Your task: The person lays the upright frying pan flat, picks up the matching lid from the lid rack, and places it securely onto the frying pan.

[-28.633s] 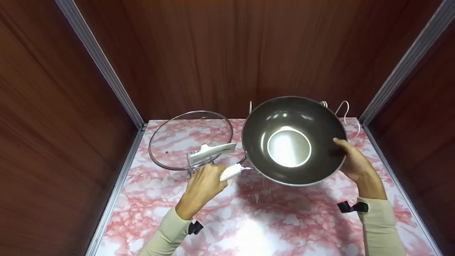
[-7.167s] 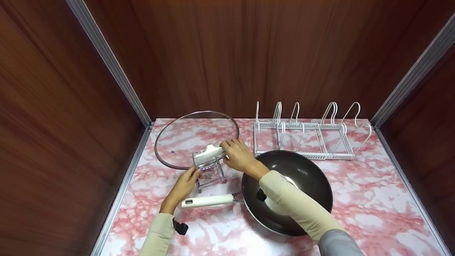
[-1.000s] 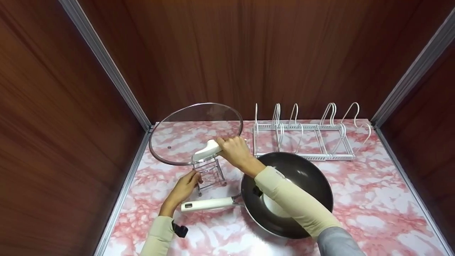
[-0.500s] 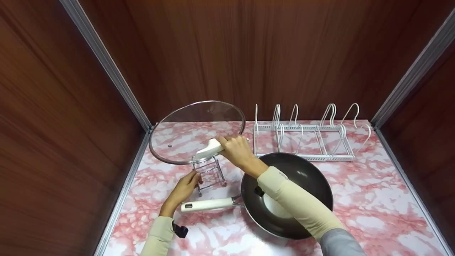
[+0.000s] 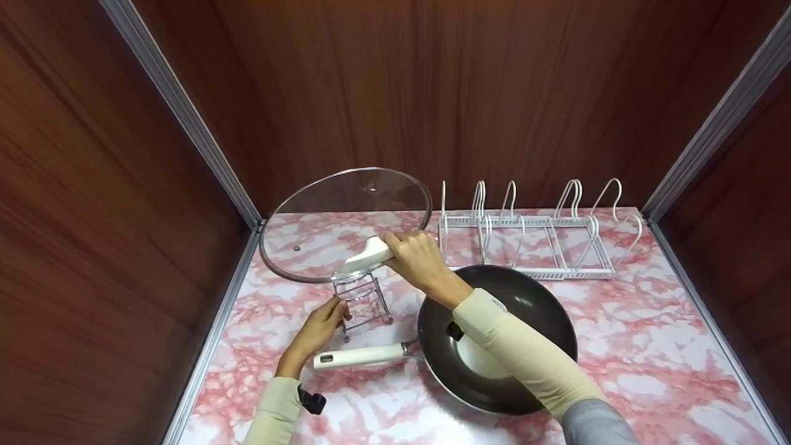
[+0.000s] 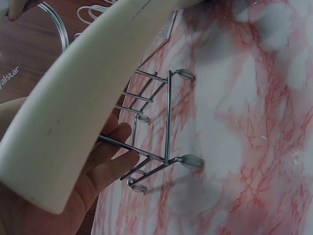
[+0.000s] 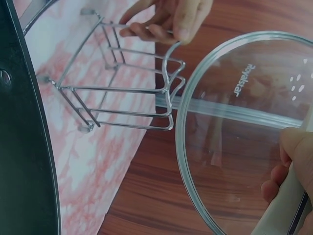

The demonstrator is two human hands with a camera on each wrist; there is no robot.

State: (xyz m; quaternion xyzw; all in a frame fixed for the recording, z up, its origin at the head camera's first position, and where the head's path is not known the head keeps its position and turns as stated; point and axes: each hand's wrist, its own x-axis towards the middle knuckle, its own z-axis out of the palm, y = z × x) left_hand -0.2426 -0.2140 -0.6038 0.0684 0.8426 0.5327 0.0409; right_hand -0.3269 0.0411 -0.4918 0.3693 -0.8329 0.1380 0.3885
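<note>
My right hand [image 5: 417, 259] grips the white handle [image 5: 366, 256] of a round glass lid [image 5: 337, 210]. The lid is tilted, its lower edge just above a small chrome wire stand [image 5: 384, 300]; the right wrist view shows a gap between the lid's rim [image 7: 183, 137] and the stand [image 7: 117, 89]. My left hand [image 5: 318, 327] holds the stand's left side between thumb and fingers, near the table. A dark wok [image 5: 531, 315] lies in front, partly under my right forearm. Its white handle [image 5: 361, 356] points left and blocks much of the left wrist view.
Behind the wok, a white wire rack [image 5: 537, 272] with several curved uprights stands along the back wall [image 5: 395, 99]. Brown side panels with metal edge strips [image 5: 247, 272] enclose the red-and-white marbled tabletop [image 5: 649, 334].
Over the last second the lid has risen slightly and shifted right, off the stand; the left hand stays put. Much earlier, both hands held the wok up; it now lies on the table.
</note>
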